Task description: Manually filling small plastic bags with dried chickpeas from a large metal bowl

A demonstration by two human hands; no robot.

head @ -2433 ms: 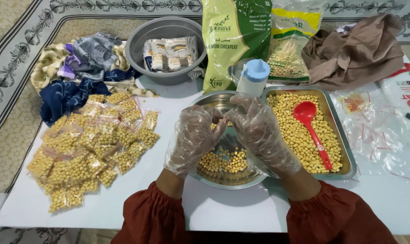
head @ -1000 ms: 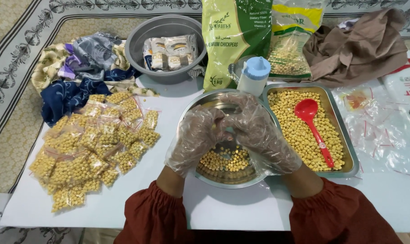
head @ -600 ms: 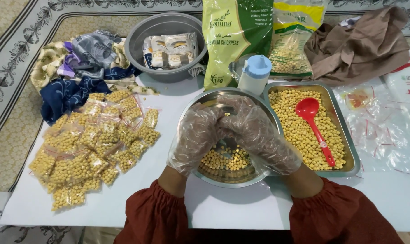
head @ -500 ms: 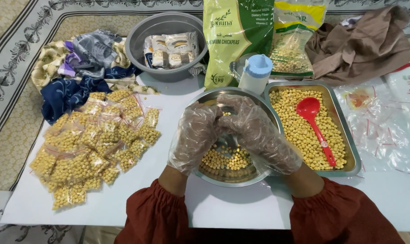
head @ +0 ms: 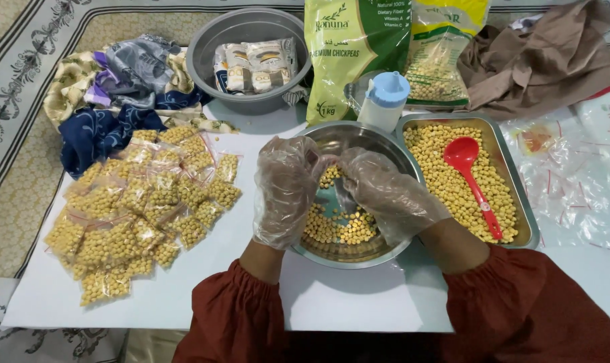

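a pile of filled bags (head: 140,208) sits at centre left; both gloved hands, left (head: 286,191) and right (head: 385,195), pinch a small bag (barely visible) over the bowl (head: 385,252); a tray of chickpeas (head: 446,181) remains.

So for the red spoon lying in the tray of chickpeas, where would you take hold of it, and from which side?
Probably by the handle's near end. The red spoon lies flat on the chickpeas in the rectangular metal tray, bowl at the far end, handle running toward the person and slightly right. That end rests near the tray's near right corner, closest to the gloved right hand, so coming from above on that side looks easiest.
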